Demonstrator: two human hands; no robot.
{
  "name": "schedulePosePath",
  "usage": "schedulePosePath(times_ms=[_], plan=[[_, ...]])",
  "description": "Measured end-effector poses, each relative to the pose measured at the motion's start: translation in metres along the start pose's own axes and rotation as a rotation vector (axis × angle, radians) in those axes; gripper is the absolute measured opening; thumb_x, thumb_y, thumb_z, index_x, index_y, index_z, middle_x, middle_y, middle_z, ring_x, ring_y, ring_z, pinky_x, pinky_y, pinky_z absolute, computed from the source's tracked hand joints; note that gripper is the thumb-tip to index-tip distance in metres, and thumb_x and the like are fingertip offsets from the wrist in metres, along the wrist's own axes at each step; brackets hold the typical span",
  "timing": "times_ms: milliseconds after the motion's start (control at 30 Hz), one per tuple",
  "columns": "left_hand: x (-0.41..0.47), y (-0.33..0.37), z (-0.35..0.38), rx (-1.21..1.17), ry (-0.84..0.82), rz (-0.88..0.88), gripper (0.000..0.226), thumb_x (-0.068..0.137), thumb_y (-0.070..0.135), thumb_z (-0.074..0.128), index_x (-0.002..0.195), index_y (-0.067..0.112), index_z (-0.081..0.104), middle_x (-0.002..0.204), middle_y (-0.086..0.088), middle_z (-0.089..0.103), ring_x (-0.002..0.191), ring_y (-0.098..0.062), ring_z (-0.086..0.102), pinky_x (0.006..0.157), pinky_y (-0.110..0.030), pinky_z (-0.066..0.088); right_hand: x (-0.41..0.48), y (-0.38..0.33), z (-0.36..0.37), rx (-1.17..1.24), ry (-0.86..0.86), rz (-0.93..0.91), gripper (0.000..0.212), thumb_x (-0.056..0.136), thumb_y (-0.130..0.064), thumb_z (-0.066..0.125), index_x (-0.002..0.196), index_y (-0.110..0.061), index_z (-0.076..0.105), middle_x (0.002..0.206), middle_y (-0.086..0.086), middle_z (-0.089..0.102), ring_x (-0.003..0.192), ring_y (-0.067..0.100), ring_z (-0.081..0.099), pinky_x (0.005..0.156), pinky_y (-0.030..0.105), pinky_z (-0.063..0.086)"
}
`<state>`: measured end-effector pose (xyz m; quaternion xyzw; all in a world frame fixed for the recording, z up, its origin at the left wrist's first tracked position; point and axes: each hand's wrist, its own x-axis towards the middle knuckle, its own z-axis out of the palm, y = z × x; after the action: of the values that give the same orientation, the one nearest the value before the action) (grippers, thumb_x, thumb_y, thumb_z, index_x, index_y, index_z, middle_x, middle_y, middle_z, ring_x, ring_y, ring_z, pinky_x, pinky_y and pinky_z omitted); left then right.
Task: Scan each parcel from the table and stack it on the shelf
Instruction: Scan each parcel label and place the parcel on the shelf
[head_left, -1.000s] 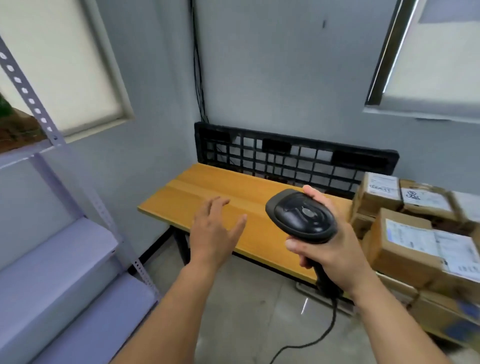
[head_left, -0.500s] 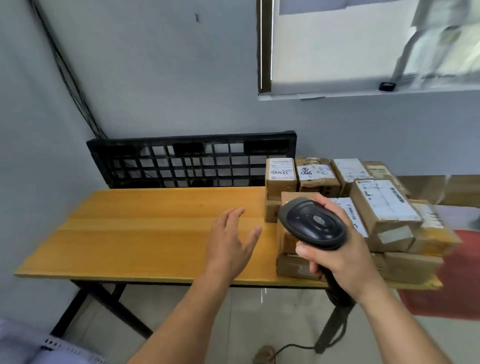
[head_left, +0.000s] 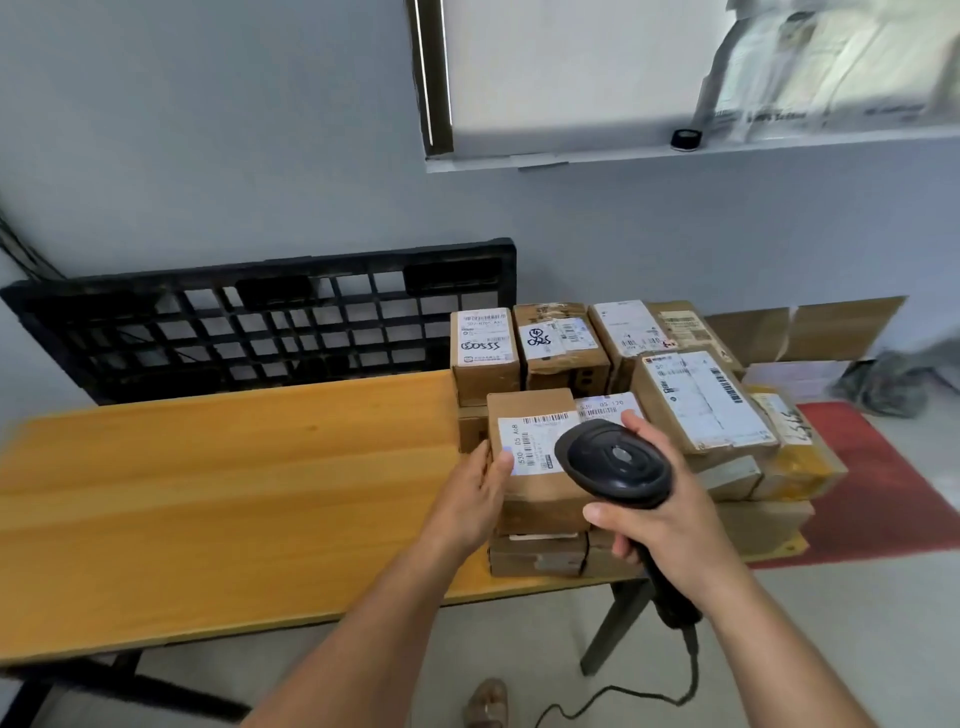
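Left hand (head_left: 470, 493) grips the side of a box (head_left: 535, 457) stacked on the counter (head_left: 208, 493). Right hand (head_left: 670, 525) clasps a scanner (head_left: 613, 462) over it

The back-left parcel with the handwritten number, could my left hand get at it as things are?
Probably yes. The left hand grips the front parcel, but the back-left parcel has its top and left side exposed beside bare table; the barcode scanner in the right hand sits clear.

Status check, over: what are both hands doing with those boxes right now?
Left hand grips front parcel at its left side. Right hand holds scanner over its label. Other parcels crowd behind.
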<state>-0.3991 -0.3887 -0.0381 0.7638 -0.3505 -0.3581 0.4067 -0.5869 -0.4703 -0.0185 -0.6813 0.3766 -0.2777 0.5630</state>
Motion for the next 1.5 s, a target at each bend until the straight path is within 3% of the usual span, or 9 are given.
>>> schedulePosePath(times_ms=[200, 333, 467, 567, 700, 800, 1067, 1300, 1500], plan=[[-0.005, -0.012, 0.003, -0.142, -0.06, -0.027, 0.05, 0.1, 0.051, 0.033, 0.149, 0.039, 0.026, 0.143, 0.009, 0.046, 0.127, -0.016, 0.046, 0.106, -0.045, 0.043, -0.002, 0.013, 0.014, 0.038, -0.01, 0.045, 0.094, 0.07, -0.001, 0.085, 0.134, -0.055, 0.042, 0.118, 0.007, 0.065, 0.049, 0.026, 0.06, 0.048, 0.031, 0.05], [-0.016, -0.014, -0.007, -0.157, -0.033, 0.002, 0.056, 0.099, 0.054, 0.034, 0.151, 0.043, 0.018, 0.148, 0.015, 0.038, 0.129, -0.01, 0.042, 0.109, -0.038, 0.04, -0.007, 0.007, 0.018, 0.054, -0.028, 0.004, 0.094, 0.068, -0.004, 0.086, 0.129, -0.059, 0.043, 0.116, 0.007, 0.067, 0.05, 0.027, 0.061, 0.048, 0.032, 0.051], [-0.032, -0.013, -0.024, -0.246, -0.017, 0.084, 0.059, 0.098, 0.046, 0.044, 0.147, 0.052, 0.012, 0.138, 0.019, 0.042, 0.123, -0.003, 0.042, 0.092, -0.017, 0.04, -0.012, -0.007, 0.025, 0.065, -0.067, -0.063, 0.093, 0.07, -0.002, 0.085, 0.133, -0.055, 0.042, 0.121, 0.002, 0.064, 0.051, 0.027, 0.062, 0.047, 0.031, 0.052], [-0.044, -0.014, -0.041, -0.257, 0.025, 0.1, 0.073, 0.091, 0.039, 0.062, 0.145, 0.056, 0.015, 0.132, 0.007, 0.055, 0.12, -0.013, 0.053, 0.09, -0.023, 0.045, -0.017, -0.02, 0.028, 0.069, -0.095, -0.105, 0.091, 0.072, -0.002, 0.083, 0.133, -0.054, 0.041, 0.121, 0.004, 0.063, 0.053, 0.026, 0.063, 0.048, 0.031, 0.053], [-0.066, -0.013, -0.06, -0.292, 0.116, 0.134, 0.095, 0.082, 0.011, 0.074, 0.146, 0.049, 0.014, 0.112, -0.002, 0.056, 0.1, -0.014, 0.06, 0.064, -0.015, 0.053, -0.028, -0.039, 0.038, 0.089, -0.142, -0.177, 0.091, 0.072, -0.003, 0.082, 0.138, -0.049, 0.039, 0.114, 0.002, 0.065, 0.055, 0.025, 0.065, 0.053, 0.039, 0.058], [-0.078, -0.019, -0.072, -0.291, 0.21, 0.155, 0.106, 0.077, 0.009, 0.078, 0.15, 0.046, 0.012, 0.114, -0.003, 0.055, 0.106, -0.021, 0.059, 0.066, -0.019, 0.055, -0.039, -0.054, 0.047, 0.156, -0.179, -0.243, 0.092, 0.07, -0.007, 0.086, 0.139, -0.047, 0.041, 0.102, 0.004, 0.07, 0.055, 0.03, 0.064, 0.056, 0.052, 0.056], [-0.108, -0.029, -0.096, -0.275, 0.385, 0.183, 0.109, 0.065, 0.021, 0.087, 0.143, 0.055, 0.018, 0.115, -0.005, 0.058, 0.109, -0.027, 0.06, 0.086, -0.046, 0.057, -0.062, -0.08, 0.053, 0.299, -0.324, -0.313, 0.094, 0.062, -0.019, 0.085, 0.142, -0.042, 0.041, 0.089, 0.008, 0.071, 0.052, 0.037, 0.06, 0.051, 0.046, 0.053], [-0.128, -0.024, -0.103, -0.28, 0.434, 0.201, 0.106, 0.072, 0.011, 0.082, 0.147, 0.047, 0.017, 0.114, -0.002, 0.059, 0.109, -0.023, 0.06, 0.081, -0.035, 0.058, -0.071, -0.083, 0.054, 0.271, -0.347, -0.327, 0.092, 0.065, -0.015, 0.081, 0.143, -0.041, 0.04, 0.106, 0.009, 0.07, 0.051, 0.036, 0.06, 0.054, 0.047, 0.054], [-0.135, -0.025, -0.114, -0.289, 0.462, 0.209, 0.105, 0.074, 0.009, 0.081, 0.147, 0.046, 0.016, 0.115, -0.003, 0.06, 0.11, -0.022, 0.06, 0.075, -0.026, 0.055, -0.072, -0.089, 0.06, 0.256, -0.351, -0.327, 0.095, 0.066, -0.01, 0.084, 0.145, -0.034, 0.038, 0.093, 0.012, 0.072, 0.05, 0.034, 0.058, 0.054, 0.05, 0.053]])
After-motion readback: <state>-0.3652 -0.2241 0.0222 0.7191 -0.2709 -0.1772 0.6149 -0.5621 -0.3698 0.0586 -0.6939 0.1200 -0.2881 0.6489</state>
